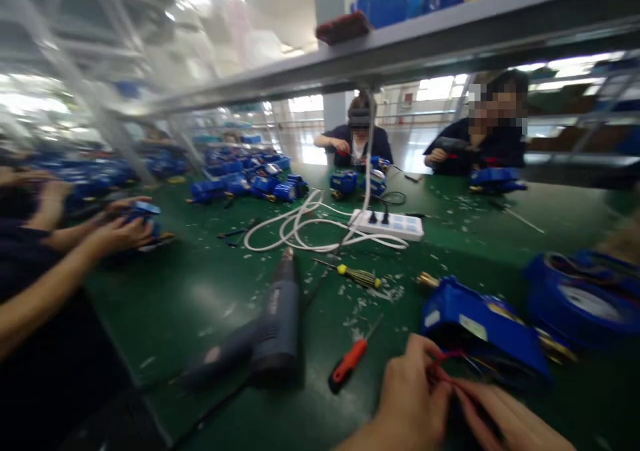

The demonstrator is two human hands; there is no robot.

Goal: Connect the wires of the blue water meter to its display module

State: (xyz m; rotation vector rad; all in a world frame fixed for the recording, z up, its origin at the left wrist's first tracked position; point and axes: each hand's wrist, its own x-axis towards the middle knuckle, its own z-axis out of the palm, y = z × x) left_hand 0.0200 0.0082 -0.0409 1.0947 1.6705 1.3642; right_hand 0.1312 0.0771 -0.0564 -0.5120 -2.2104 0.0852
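Observation:
My left hand is closed, its fingertips pinching a thin red wire beside a blue device housing. My right hand is closed too, with thumb and fingers meeting the left fingertips on the red wire. The blue housing lies on its side just beyond my hands, with brass fittings at its ends, pale labels and wires at its open underside. To the left of my hands rests a screwdriver with a red and black handle. What lies under my right palm is hidden.
A heat gun and a yellow-black screwdriver lie on the green table. Behind them are a white power strip and its looped cord. Another blue unit sits at right. Co-workers handle blue units at left and across; a shelf hangs overhead.

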